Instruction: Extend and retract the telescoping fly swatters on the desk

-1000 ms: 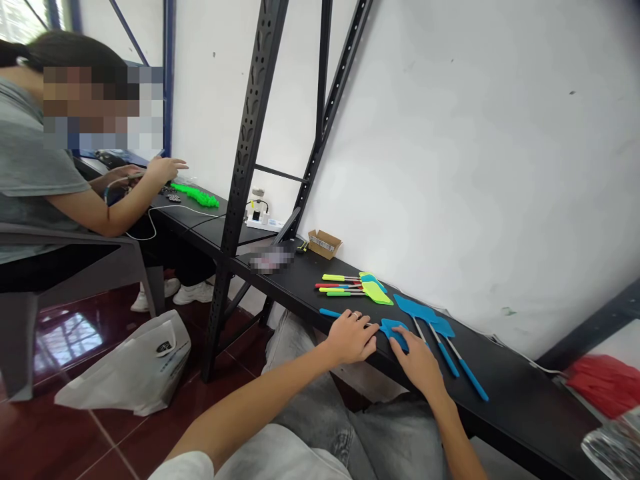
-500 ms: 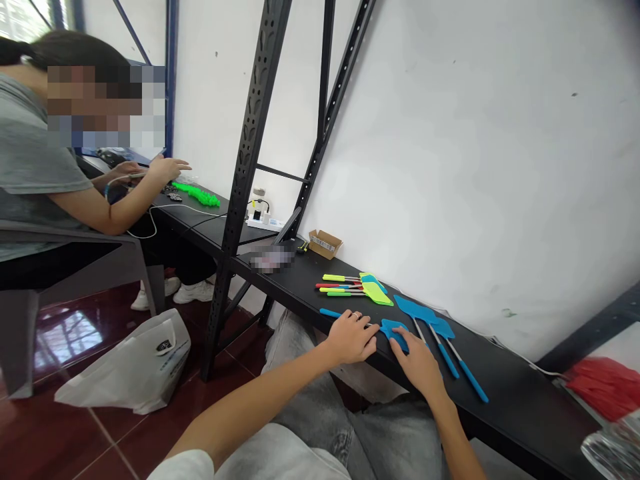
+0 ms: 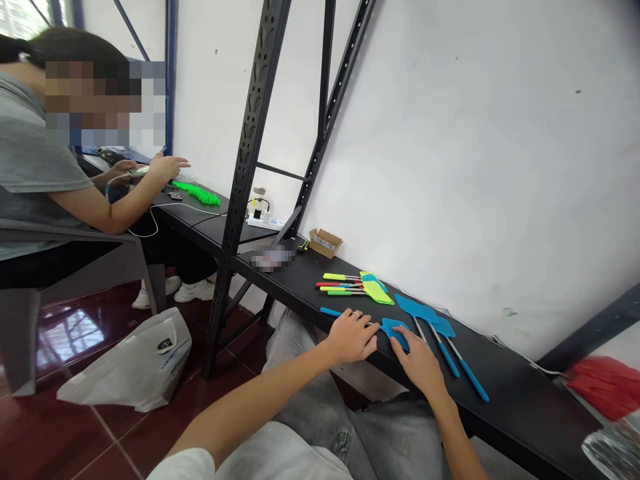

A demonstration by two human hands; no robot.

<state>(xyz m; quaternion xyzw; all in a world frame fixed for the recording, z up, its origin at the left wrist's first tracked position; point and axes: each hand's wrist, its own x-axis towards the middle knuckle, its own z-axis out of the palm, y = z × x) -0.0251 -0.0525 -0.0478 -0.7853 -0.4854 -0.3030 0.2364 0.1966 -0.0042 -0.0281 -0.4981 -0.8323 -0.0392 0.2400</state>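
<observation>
A blue fly swatter [image 3: 393, 328] lies along the front edge of the black table, its handle pointing left. My left hand [image 3: 353, 335] rests over its metal shaft, fingers bent around it. On its blue head lies my right hand [image 3: 417, 360], fingers spread and touching it. Beyond my hands is a pile of swatters with yellow, green and red handles [image 3: 345, 287]. To the right, several blue swatters [image 3: 425, 317] lie with heads toward the wall and handles toward me.
A small cardboard box [image 3: 325, 243] and power strip [image 3: 265, 223] sit by the wall. A black metal post [image 3: 245, 160] stands left. Beyond it a person [image 3: 35, 147] sits at the table. A white bag [image 3: 130, 367] is on the floor; red plastic [image 3: 605, 387] lies far right.
</observation>
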